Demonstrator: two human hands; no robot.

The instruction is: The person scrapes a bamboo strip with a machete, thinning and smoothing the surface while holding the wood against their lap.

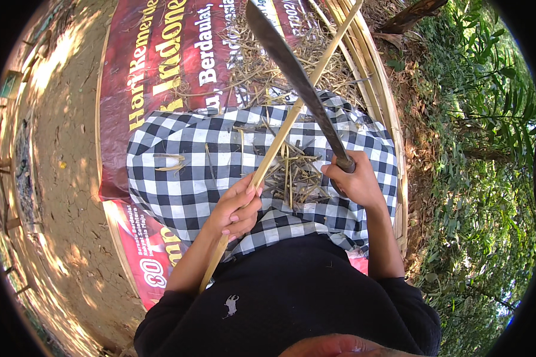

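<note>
**Tight over the lap, open toward the left**

Crowded in the frame's centre by the bamboo strip [280,134] crossing under the long blade [292,71], with loose shavings [295,175] heaped on the checked cloth [178,172]. Hemmed at upper right by stacked bamboo slats [369,65]. Open over bare dirt ground [65,154] along the left edge
</note>
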